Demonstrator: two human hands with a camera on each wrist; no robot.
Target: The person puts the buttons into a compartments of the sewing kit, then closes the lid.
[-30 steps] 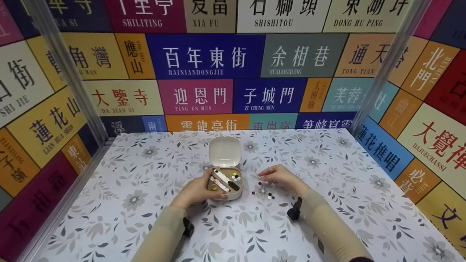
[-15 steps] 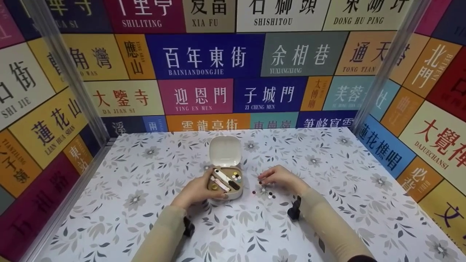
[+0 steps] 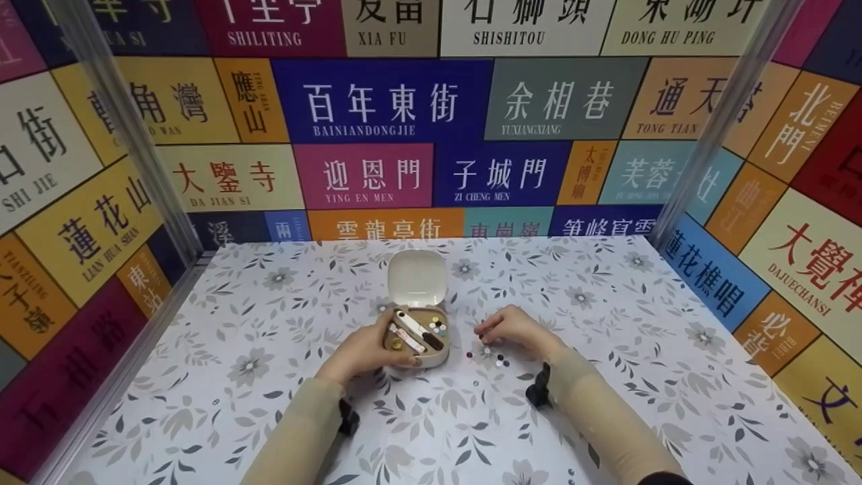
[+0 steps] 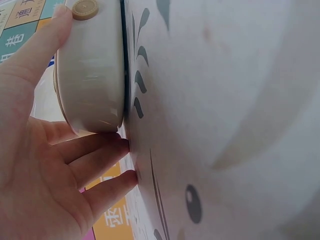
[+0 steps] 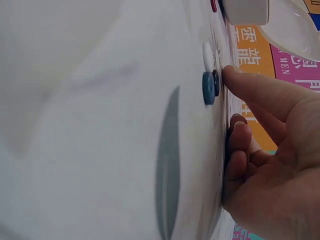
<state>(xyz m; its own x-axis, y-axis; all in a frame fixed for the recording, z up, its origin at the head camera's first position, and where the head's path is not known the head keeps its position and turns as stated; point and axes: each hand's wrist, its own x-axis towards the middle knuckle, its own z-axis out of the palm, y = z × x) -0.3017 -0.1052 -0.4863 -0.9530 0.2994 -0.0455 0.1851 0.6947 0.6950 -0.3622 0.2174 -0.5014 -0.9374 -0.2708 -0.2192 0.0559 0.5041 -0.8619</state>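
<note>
Person is wearing close-fitting long sleeves in pale beige-tan on both forearms, reaching to the wrists. A small black camera mount is sitting at each wrist. Left hand (image 3: 360, 351) and right hand (image 3: 515, 330) are showing bare, no gloves.

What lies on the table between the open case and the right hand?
A few loose buttons lie scattered on the cloth between the case and the right hand; the head view shows it, and the right wrist view has buttons at the fingertips.
</note>
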